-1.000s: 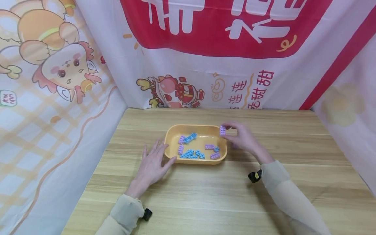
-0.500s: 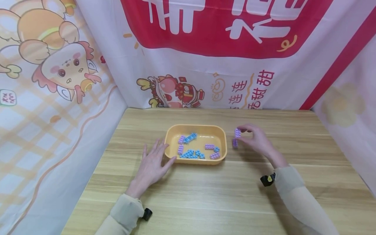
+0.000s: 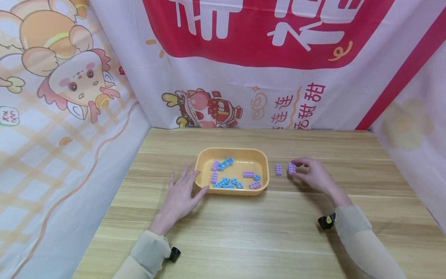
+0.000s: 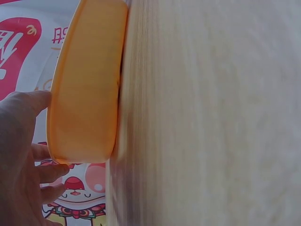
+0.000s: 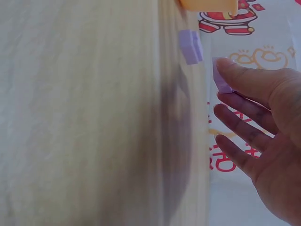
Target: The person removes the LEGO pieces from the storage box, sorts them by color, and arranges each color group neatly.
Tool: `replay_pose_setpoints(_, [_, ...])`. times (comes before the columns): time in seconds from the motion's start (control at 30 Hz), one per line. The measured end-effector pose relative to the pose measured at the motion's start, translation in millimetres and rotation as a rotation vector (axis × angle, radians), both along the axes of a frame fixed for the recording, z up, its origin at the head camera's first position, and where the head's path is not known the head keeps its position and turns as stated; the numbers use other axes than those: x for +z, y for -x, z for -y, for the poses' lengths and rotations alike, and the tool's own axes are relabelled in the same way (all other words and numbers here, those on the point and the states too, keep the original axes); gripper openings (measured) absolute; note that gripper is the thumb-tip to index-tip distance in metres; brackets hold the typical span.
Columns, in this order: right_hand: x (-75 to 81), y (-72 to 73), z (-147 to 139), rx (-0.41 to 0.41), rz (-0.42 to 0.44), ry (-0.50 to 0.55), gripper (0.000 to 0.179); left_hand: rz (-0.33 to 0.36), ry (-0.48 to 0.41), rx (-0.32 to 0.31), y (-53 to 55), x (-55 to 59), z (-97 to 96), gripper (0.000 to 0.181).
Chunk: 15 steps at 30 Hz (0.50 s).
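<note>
My right hand point(image 3: 315, 175) pinches a purple building brick point(image 3: 292, 167) between thumb and index finger, close over the table right of the tray. In the right wrist view the held brick point(image 5: 221, 75) shows at the thumb tip, the other fingers spread. Just left of it a second purple brick point(image 3: 278, 169) lies on the table. My left hand point(image 3: 181, 193) rests with spread fingers at the left end of the yellow tray point(image 3: 232, 192); in the left wrist view its thumb touches the tray wall point(image 4: 87, 89). Purple bricks point(image 3: 249, 174) and blue bricks point(image 3: 224, 183) lie inside the tray.
The wooden table point(image 3: 244, 232) runs up to a printed cloth backdrop point(image 3: 258, 97) at the rear. More printed cloth point(image 3: 115, 166) hangs along the left side, and another cloth panel point(image 3: 418, 166) stands at the right.
My right hand has carried the purple brick from over the tray's right rim rightward and down, past the brick on the table. The left hand and tray have stayed in place.
</note>
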State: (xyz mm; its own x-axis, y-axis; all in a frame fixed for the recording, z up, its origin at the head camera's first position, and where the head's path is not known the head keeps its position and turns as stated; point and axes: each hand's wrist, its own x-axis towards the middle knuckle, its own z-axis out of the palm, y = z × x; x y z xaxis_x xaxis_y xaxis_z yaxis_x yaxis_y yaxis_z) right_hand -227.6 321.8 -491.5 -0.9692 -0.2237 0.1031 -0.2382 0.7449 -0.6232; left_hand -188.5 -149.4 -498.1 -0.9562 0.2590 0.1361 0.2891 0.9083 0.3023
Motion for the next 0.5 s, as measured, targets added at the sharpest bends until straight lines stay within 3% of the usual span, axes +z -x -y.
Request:
replay_pose_setpoints(0.27, [-9.5,-2.0,-4,-0.006,0.040,-0.015,0.047,0.007,0.003,0.002,-0.4,-0.4,0.1,0.078])
replay_pose_setpoints(0.5, [-21.1,0.1,-2,0.015,-0.013,-0.062,0.043,0.009,0.002,0.004,-0.5,0.4,0.2,0.079])
